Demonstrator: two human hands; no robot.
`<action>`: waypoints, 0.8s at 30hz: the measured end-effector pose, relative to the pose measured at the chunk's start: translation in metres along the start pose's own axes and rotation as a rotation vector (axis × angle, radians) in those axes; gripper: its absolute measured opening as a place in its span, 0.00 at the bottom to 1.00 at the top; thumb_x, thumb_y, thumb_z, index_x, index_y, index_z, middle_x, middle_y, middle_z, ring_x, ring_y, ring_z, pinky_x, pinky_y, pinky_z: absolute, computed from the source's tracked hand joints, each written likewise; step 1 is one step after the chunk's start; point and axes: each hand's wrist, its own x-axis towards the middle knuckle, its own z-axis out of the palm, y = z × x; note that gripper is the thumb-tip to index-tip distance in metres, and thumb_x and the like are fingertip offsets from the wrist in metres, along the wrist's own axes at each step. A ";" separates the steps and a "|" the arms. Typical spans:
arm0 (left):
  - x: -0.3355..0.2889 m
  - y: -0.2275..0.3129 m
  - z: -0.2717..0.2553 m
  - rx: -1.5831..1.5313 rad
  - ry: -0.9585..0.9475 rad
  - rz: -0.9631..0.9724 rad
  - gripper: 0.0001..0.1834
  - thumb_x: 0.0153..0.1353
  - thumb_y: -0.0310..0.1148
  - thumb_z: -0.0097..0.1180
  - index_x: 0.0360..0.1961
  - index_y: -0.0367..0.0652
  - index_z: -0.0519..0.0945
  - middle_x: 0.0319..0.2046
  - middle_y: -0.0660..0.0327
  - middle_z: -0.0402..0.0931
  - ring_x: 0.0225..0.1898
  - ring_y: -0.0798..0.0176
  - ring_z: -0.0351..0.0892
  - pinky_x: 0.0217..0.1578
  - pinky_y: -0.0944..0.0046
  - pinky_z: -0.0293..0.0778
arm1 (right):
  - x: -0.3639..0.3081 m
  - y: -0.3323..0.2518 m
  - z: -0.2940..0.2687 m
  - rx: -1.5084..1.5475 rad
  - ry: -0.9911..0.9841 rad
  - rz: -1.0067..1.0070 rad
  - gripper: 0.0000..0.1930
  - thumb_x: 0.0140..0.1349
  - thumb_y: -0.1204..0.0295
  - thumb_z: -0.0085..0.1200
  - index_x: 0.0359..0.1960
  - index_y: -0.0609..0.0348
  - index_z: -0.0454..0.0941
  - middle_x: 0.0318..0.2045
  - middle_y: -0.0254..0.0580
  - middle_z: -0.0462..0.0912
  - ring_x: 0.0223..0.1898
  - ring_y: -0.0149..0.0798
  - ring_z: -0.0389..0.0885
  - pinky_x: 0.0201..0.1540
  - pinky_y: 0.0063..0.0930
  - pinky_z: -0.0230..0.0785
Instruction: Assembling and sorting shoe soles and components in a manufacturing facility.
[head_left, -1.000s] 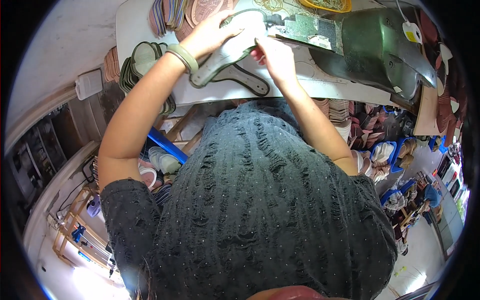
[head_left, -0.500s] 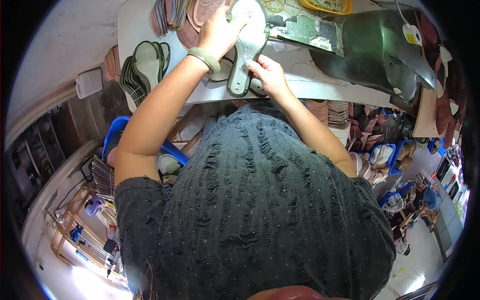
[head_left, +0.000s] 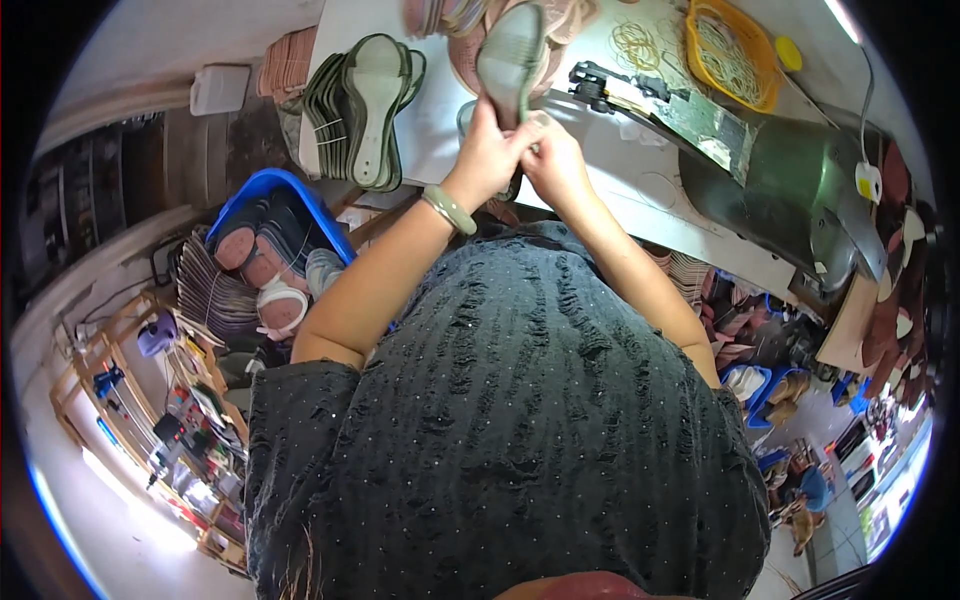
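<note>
A grey shoe sole with a dark green edge stands up from my two hands over the near edge of the table. My left hand, with a pale bangle at the wrist, is closed around its narrow part. My right hand is closed at the sole's lower end, touching the left; its fingertips are partly hidden. To the left on the table lies a bundle of similar soles. Behind the held sole are pinkish insoles, in part covered by it.
A dark green machine occupies the table's right side. Behind it stands a yellow basket of thin bands, with loose bands beside it. On my left, below the table, a blue crate holds soles. A white jug stands farther left.
My left hand has moved down from the sole's wide end to its narrow part, and both hands have come together. The view has turned left, showing more of the blue crate.
</note>
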 end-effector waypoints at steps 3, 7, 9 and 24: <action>-0.015 0.008 -0.027 -0.379 0.113 -0.231 0.17 0.67 0.36 0.46 0.50 0.34 0.69 0.41 0.59 0.75 0.44 0.67 0.73 0.47 0.68 0.68 | 0.007 -0.022 0.004 -0.012 -0.180 -0.169 0.18 0.52 0.71 0.59 0.45 0.62 0.75 0.41 0.49 0.77 0.42 0.53 0.77 0.44 0.38 0.72; 0.002 -0.029 -0.085 -0.120 0.419 -0.182 0.17 0.64 0.37 0.45 0.37 0.32 0.77 0.30 0.49 0.78 0.31 0.54 0.77 0.36 0.57 0.71 | 0.004 -0.024 -0.002 0.059 -0.261 -0.072 0.16 0.54 0.70 0.59 0.44 0.60 0.77 0.42 0.45 0.78 0.41 0.45 0.79 0.41 0.30 0.73; 0.011 -0.057 -0.129 0.191 0.557 -0.199 0.16 0.63 0.38 0.46 0.38 0.33 0.77 0.30 0.45 0.78 0.33 0.47 0.77 0.37 0.56 0.71 | -0.004 -0.010 -0.003 -0.003 -0.193 0.077 0.14 0.56 0.70 0.58 0.44 0.59 0.78 0.41 0.43 0.78 0.38 0.39 0.80 0.38 0.26 0.73; 0.004 -0.011 -0.172 0.761 0.726 -0.061 0.16 0.61 0.37 0.47 0.43 0.36 0.76 0.38 0.45 0.78 0.40 0.46 0.78 0.41 0.54 0.72 | -0.049 0.064 0.000 -0.636 -0.183 0.091 0.34 0.44 0.68 0.65 0.54 0.66 0.68 0.44 0.52 0.73 0.47 0.52 0.71 0.49 0.39 0.68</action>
